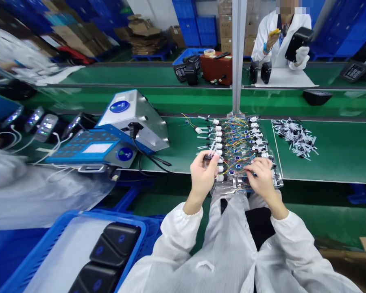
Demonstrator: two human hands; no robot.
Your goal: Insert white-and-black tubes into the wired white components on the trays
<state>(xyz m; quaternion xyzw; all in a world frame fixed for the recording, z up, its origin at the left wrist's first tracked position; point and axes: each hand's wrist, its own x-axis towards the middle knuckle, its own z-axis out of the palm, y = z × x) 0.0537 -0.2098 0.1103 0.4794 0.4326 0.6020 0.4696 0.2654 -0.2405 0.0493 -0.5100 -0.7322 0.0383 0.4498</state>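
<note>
Pinched between thumb and fingers of my left hand (203,173) is a small dark piece (208,157), its long axis seemingly crosswise, above the left row of plugs (218,134). It lies left of my right hand (263,181), with wires (228,140) crossing between; my left is the nearer hand. My right fingertips meet beside the wires; whether they grip one or just touch it, I cannot tell. Both hands are at the tabletop's (183,159) near edge, where the clear sheet (279,182) overhangs. Farther up, the two rows of plugs run away from me. One loose plug (198,130) sits outside the left row, toward the far edge, and a strip pile (295,138) lies right of the sheet.
</note>
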